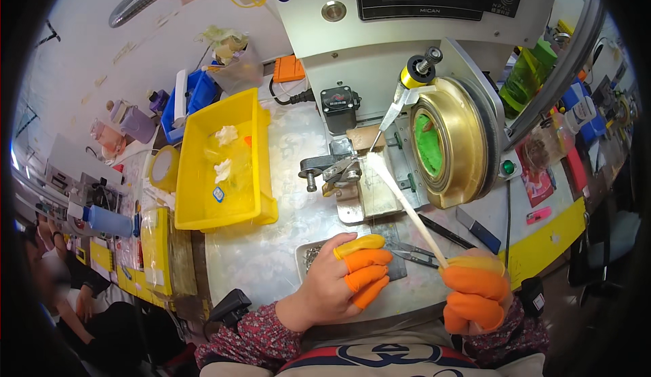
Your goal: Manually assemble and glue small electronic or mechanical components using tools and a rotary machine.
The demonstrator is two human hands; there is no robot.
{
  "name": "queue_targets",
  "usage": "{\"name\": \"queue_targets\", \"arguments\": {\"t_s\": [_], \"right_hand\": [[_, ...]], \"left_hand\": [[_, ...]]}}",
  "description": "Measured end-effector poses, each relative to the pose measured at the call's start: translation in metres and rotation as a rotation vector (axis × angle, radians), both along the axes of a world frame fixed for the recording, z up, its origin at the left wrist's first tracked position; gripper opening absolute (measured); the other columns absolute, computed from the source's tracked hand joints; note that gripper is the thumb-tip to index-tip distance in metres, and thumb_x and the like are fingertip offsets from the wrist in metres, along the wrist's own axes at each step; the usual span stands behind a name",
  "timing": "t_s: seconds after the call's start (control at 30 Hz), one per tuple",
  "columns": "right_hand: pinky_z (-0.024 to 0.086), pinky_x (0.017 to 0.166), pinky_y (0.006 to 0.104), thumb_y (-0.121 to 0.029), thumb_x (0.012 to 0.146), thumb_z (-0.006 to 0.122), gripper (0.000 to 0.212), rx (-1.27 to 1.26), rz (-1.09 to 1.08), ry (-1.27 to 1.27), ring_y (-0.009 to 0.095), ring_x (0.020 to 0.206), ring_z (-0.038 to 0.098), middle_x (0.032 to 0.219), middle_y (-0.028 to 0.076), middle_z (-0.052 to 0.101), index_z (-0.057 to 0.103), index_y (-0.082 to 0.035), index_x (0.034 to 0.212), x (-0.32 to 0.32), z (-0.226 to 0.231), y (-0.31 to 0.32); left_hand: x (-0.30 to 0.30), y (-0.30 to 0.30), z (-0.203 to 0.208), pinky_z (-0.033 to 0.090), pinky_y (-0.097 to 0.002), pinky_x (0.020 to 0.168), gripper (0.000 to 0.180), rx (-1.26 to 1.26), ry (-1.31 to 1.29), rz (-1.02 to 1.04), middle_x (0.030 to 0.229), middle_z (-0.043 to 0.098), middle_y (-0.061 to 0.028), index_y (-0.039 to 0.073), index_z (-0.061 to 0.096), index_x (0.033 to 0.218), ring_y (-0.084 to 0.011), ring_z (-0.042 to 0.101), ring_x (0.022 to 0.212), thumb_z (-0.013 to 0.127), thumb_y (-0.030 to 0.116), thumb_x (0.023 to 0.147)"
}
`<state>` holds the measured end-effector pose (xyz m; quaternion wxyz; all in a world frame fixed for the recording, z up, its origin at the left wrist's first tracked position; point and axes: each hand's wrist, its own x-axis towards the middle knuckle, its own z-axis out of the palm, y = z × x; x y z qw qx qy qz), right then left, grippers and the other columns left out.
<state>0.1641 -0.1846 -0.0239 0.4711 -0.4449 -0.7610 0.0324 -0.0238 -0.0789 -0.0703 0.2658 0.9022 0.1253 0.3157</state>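
- Silvery surface [295, 194] carries a yellow bin [224, 221].
- Your right hand [478, 292] grips a pale stick [409, 207], its tip at the machine [319, 34].
- Your left hand [349, 279] curls; its hold cannot be told.

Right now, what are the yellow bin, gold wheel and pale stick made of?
Yellow bin: probably plastic, since its moulded walls shine smoothly. Gold wheel: likely metal, polished, with bright reflections. Pale stick: perhaps wood, matte and cream-coloured; I can't be sure.
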Motion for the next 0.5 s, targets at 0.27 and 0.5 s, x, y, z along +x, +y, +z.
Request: {"name": "queue_targets", "arguments": {"t_s": [0.27, 0.5], "right_hand": [[0.048, 0.071, 0.0391, -0.007, 0.059, 0.067, 0.03, -0.02, -0.086, 0.03, 0.026, 0.079, 0.058, 0.096, 0.01, 0.058, 0.056, -0.009, 0.087, -0.009, -0.013, -0.008], [0.048, 0.073, 0.0359, -0.004, 0.064, 0.063, 0.028, -0.18, -0.185, -0.042, 0.027, 0.084, 0.057, 0.101, 0.011, 0.056, 0.056, -0.005, 0.092, -0.018, -0.047, -0.008]], "left_hand": [[-0.002, 0.001, -0.002, 0.038, -0.0408, 0.084, 0.019, -0.028, -0.02, 0.008, 0.094, 0.06, -0.0045, 0.009, 0.057, 0.084, -0.023, 0.056, 0.092, 0.066, 0.008, 0.067], [-0.001, -0.001, -0.003, 0.04, -0.0405, 0.081, 0.02, -0.019, -0.065, 0.007, 0.091, 0.061, -0.0047, 0.01, 0.056, 0.083, -0.024, 0.057, 0.09, 0.066, 0.008, 0.066]]}}
